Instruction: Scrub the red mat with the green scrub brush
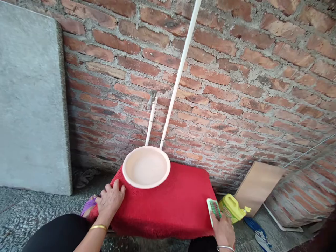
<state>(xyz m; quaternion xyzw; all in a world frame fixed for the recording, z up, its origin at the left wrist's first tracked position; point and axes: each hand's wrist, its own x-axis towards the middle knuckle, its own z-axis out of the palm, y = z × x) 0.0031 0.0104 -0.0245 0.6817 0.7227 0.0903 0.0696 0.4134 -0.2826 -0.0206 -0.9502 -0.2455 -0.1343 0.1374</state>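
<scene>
A red cloth [181,199] with a fleecy pile drapes over a low, bench-like support. My left hand [111,197] rests on its left edge, fingers spread and nothing in them. In my right hand [223,229] is a pale green scrub brush [214,209], its bristly side showing, at the cloth's right edge. A round cream basin [147,167] stands on the cloth towards the wall, beyond my left hand. Whether the basin holds water I cannot tell.
A yellow jug [231,206] stands just right of the brush. Behind it a tan board [258,185] leans on the brick wall [236,105]. A tap [152,98] and white pipe [180,75] rise behind the basin. Blue slippers [256,229] lie at right; a grey slab [33,101] stands left.
</scene>
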